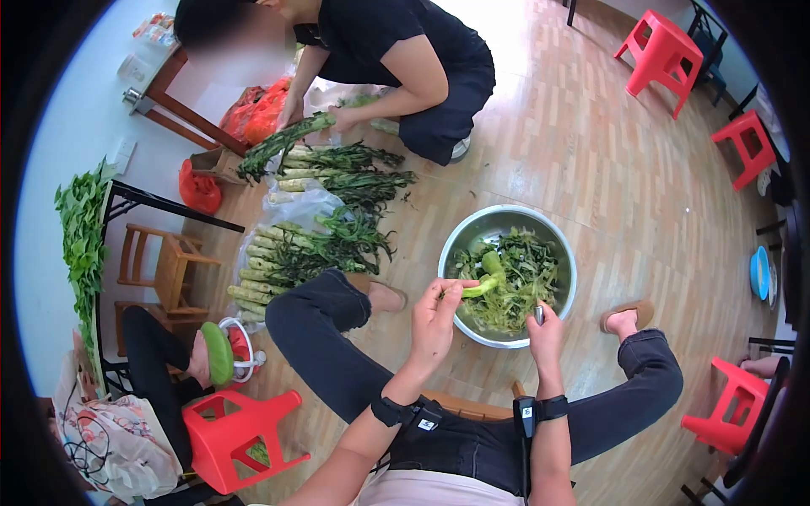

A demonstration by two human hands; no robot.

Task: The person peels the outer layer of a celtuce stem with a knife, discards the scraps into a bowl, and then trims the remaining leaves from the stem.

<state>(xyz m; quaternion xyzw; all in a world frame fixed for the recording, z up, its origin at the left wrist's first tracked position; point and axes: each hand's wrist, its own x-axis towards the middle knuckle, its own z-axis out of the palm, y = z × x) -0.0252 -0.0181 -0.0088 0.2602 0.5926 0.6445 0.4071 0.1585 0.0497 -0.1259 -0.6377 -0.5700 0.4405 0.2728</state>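
Pinched in my left hand is a peeled, bright green celtuce stem, held over the near left part of a steel basin. Leaves and pale green peelings are heaped in the basin. My right hand is closed around a small silver-coloured tool at the basin's near right rim; its working end cannot be made out. The tool and the stem are apart. To the left, unpeeled celtuce stalks with dark leaves lie in rows on the floor, partly on clear plastic.
A person in black crouches at the far left, holding a leafy celtuce. Red stools stand left and right. Green leaves cover a table at left, near a wooden chair. Red plastic bags lie on the floor.
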